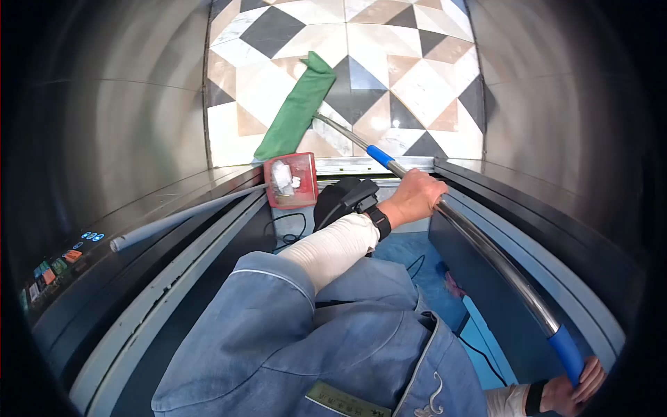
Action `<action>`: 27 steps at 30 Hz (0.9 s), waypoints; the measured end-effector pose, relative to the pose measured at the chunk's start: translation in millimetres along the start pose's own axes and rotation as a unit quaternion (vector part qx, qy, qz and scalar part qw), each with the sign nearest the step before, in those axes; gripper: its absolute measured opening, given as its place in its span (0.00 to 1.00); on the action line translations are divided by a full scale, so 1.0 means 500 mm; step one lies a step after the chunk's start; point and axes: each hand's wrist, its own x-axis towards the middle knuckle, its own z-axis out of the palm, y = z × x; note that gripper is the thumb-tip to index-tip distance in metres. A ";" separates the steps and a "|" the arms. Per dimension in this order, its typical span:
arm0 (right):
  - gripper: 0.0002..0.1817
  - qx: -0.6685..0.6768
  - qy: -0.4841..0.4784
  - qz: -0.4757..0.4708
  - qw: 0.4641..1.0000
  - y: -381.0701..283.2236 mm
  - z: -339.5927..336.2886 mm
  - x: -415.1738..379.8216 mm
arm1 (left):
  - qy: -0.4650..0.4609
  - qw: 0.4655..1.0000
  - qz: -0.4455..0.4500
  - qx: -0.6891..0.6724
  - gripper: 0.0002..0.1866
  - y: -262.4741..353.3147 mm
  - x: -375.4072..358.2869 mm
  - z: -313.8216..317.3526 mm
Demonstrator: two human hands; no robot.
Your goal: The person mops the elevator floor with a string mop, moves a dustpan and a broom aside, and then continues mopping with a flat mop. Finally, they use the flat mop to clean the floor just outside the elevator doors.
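Observation:
My left hand (413, 198), at the end of a pale sleeve with a black watch (379, 221), is wrapped around the metal pole of a flat mop (500, 267). At the lower right my right hand (583, 386) grips the pole's blue end handle (567, 351); its fingers are partly in shade. The pole slants up to the left, past a blue collar (379, 156), to a green cloth mop head (297, 111) lying flat on the patterned tile floor. Close to the head's lower end sits a red dustpan (290, 181) holding white crumpled scraps.
The dustpan's long grey handle (187, 215) leans left across the door frame. Metal walls (139, 118) flank the tiled floor (424, 90), with a metal sill (375, 165) at its near edge. Lit buttons (92, 236) show at far left. Black cables lie near my feet.

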 end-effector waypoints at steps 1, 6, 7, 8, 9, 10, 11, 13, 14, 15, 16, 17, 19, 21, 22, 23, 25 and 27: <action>0.14 -0.012 0.011 -0.009 1.000 -0.019 -0.010 -0.024 | -0.002 1.000 0.006 -0.003 0.06 0.014 -0.001 0.026; 0.13 -0.044 0.068 -0.052 0.995 -0.110 -0.063 -0.189 | -0.017 0.997 0.066 -0.032 0.05 0.097 -0.049 0.159; 0.13 -0.051 0.091 -0.068 0.992 -0.127 -0.075 -0.227 | -0.035 0.996 0.076 -0.037 0.04 0.117 -0.059 0.187; 0.13 -0.058 0.115 -0.085 0.988 -0.143 -0.087 -0.268 | -0.051 0.995 0.082 -0.033 0.04 0.135 -0.075 0.222; 0.13 -0.064 0.122 -0.091 0.986 -0.159 -0.098 -0.309 | -0.058 0.994 0.089 -0.038 0.04 0.156 -0.092 0.255; 0.13 -0.071 0.152 -0.105 0.980 -0.174 -0.107 -0.350 | -0.069 0.992 0.096 -0.041 0.04 0.178 -0.111 0.286; 0.13 -0.080 0.182 -0.118 0.973 -0.190 -0.112 -0.389 | -0.080 0.991 0.101 -0.045 0.04 0.199 -0.134 0.314; 0.13 -0.096 0.218 -0.124 0.963 -0.232 -0.122 -0.471 | -0.110 0.986 0.111 -0.051 0.04 0.241 -0.184 0.360; 0.14 -0.103 0.247 -0.126 0.955 -0.252 -0.129 -0.511 | -0.135 0.983 0.114 -0.050 0.04 0.260 -0.208 0.376; 0.14 -0.103 0.255 -0.131 0.952 -0.265 -0.130 -0.542 | -0.142 0.981 0.120 -0.050 0.04 0.276 -0.232 0.390; 0.14 -0.103 0.273 -0.132 0.947 -0.278 -0.127 -0.571 | -0.151 0.980 0.120 -0.055 0.05 0.291 -0.254 0.400; 0.14 -0.102 0.290 -0.133 0.942 -0.290 -0.127 -0.594 | -0.157 0.978 0.121 -0.060 0.05 0.305 -0.270 0.409; 0.14 -0.090 0.298 -0.138 0.940 -0.307 -0.113 -0.624 | -0.166 0.976 0.131 -0.058 0.05 0.332 -0.299 0.412; 0.14 -0.093 0.301 -0.155 0.936 -0.322 -0.097 -0.646 | -0.184 0.972 0.129 -0.075 0.05 0.348 -0.327 0.411; 0.14 -0.089 0.300 -0.162 0.936 -0.326 -0.087 -0.651 | -0.208 0.968 0.127 -0.062 0.05 0.358 -0.337 0.407; 0.13 -0.094 0.296 -0.177 0.934 -0.329 -0.076 -0.652 | -0.207 0.968 0.133 -0.058 0.05 0.366 -0.343 0.401; 0.13 -0.099 0.287 -0.197 0.932 -0.339 -0.058 -0.650 | -0.259 0.956 0.117 -0.072 0.04 0.384 -0.350 0.384; 0.12 -0.143 0.240 -0.237 0.930 -0.350 -0.046 -0.651 | -0.292 0.946 0.119 -0.081 0.04 0.403 -0.350 0.362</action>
